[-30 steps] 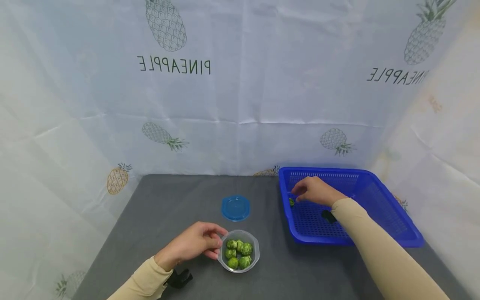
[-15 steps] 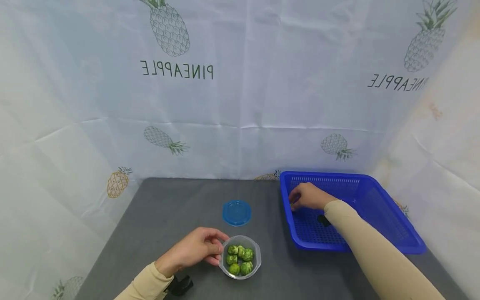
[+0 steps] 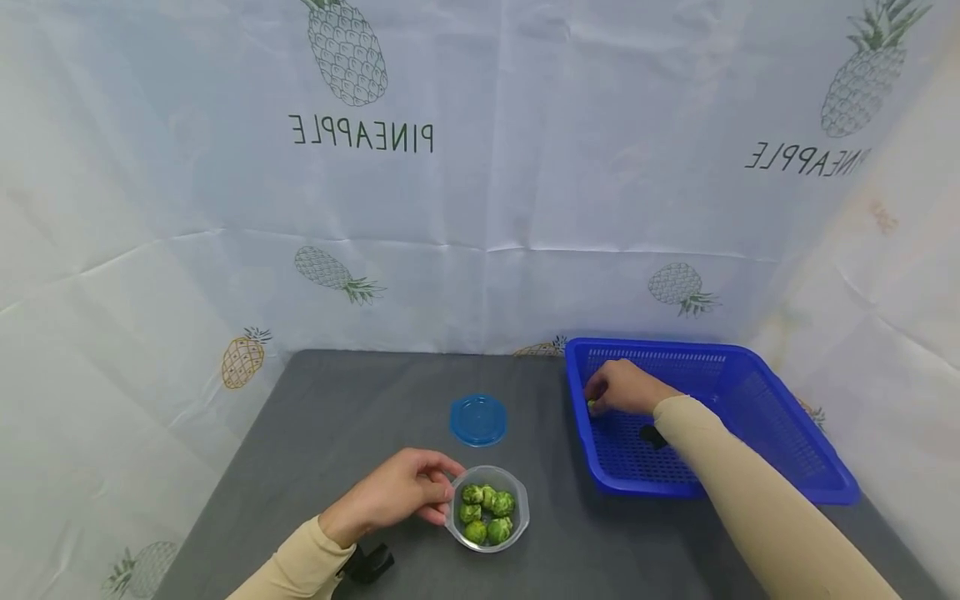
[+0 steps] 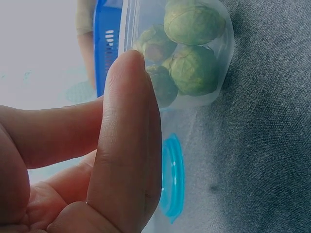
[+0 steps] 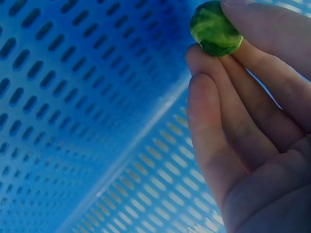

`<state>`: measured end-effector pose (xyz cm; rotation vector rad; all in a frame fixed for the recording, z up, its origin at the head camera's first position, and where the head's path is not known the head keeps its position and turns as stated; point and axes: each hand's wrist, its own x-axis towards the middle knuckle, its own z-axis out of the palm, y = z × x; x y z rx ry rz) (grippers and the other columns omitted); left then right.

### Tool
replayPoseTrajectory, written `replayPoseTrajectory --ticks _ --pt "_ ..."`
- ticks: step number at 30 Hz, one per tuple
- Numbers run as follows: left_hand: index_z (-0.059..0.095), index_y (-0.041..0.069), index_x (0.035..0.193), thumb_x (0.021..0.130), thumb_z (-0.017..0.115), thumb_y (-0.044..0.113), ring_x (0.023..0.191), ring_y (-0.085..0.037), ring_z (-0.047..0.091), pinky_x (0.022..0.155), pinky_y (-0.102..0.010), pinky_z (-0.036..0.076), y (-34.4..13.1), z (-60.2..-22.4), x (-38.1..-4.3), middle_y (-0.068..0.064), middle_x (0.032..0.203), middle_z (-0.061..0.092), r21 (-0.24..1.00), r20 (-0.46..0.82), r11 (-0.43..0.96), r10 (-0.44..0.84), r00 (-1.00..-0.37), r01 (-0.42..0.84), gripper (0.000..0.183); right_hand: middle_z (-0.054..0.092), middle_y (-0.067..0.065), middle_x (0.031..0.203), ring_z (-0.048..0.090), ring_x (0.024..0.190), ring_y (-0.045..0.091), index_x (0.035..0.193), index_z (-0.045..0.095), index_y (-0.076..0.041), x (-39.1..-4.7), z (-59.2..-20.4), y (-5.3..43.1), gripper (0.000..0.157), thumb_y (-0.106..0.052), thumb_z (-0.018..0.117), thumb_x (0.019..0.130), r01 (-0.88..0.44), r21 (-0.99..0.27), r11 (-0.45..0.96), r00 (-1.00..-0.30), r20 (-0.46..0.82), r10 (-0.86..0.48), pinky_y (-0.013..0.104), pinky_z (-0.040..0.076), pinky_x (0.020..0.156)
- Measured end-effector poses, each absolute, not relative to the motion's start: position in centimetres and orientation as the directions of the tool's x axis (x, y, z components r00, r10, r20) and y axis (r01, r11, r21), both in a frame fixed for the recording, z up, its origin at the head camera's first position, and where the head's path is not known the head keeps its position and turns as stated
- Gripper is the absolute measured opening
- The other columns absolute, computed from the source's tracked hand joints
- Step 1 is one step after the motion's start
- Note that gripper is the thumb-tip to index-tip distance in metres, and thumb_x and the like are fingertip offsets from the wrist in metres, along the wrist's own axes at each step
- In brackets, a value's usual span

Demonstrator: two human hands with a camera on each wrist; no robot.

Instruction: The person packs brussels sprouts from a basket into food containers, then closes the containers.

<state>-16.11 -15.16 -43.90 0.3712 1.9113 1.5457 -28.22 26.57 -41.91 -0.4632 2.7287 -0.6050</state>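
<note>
In the head view, a clear plastic container (image 3: 522, 518) stands on the grey table with several Brussels sprouts (image 3: 500, 528) inside. My left hand (image 3: 405, 492) holds the container's left edge, thumb and fingers at the rim; the left wrist view has the thumb (image 4: 129, 107) against it, hiding part of the grip. Over in the blue basket (image 3: 645, 490), my right hand (image 3: 626, 387) pinches one Brussels sprout (image 5: 216, 29) between thumb and fingertips, close to the left wall.
A round blue lid (image 3: 478, 420) lies on the grey table (image 3: 360, 400), behind the container. The basket has perforated sides and a raised rim at the right. A white curtain (image 3: 480, 183) printed with pineapples hangs behind and at both sides.
My right hand has reached lower in the basket and taken hold of the sprout that lay near its left wall. The left hand has kept its place at the container.
</note>
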Motion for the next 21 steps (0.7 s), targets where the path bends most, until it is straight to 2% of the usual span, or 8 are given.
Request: replayPoseTrajectory --ticks 7,12,16,21 --pt "0.068 -0.002 0.138 0.105 0.067 0.006 0.084 -0.02 0.076 0.079 -0.035 0.07 -15.4 -44.1 -16.1 -0.015 0.103 0.07 0.946 -0.303 0.276 0.573 -0.761 -0.17 0.034 0.082 0.007 0.116 0.077 0.106 0.024 0.118 0.083 -0.009 -26.4 -39.4 26.8 0.025 -0.018 0.083 0.096 -0.24 -0.49 0.838 -0.911 -0.186 -0.369 0.048 0.066 0.093" --pt "0.067 -0.003 0.139 0.105 0.067 0.006 0.085 -0.02 0.076 0.079 -0.036 0.07 -15.9 -44.2 -16.1 -0.015 0.103 0.07 0.945 -0.309 0.275 0.572 -0.76 -0.177 0.035 0.081 0.002 0.119 0.076 0.106 0.021 0.122 0.082 -0.014 -23.8 -37.1 26.6 0.026 -0.023 0.081 0.098 -0.234 -0.506 0.83 -0.926 -0.145 -0.349 0.049 0.065 0.093" --pt "0.067 -0.004 0.139 0.105 0.067 0.006 0.085 -0.02 0.076 0.08 -0.035 0.07 -15.8 -44.2 -16.2 -0.015 0.104 0.071 0.948 -0.299 0.27 0.583 -0.756 -0.168 0.035 0.081 -0.001 0.118 0.076 0.104 0.018 0.121 0.082 -0.018 -21.7 -35.6 26.2 0.023 -0.024 0.082 0.099 -0.251 -0.508 0.824 -0.933 -0.1 -0.346 0.046 0.066 0.09" --pt "0.067 -0.004 0.139 0.105 0.068 0.007 0.085 -0.019 0.076 0.08 -0.035 0.07 -15.3 -44.3 -16.3 -0.014 0.103 0.07 0.951 -0.288 0.269 0.593 -0.752 -0.152 0.035 0.08 -0.003 0.115 0.075 0.101 0.013 0.121 0.082 -0.016 -19.5 -34.2 24.9 0.025 -0.021 0.083 0.098 -0.286 -0.518 0.806 -0.929 -0.054 -0.365 0.039 0.066 0.088"
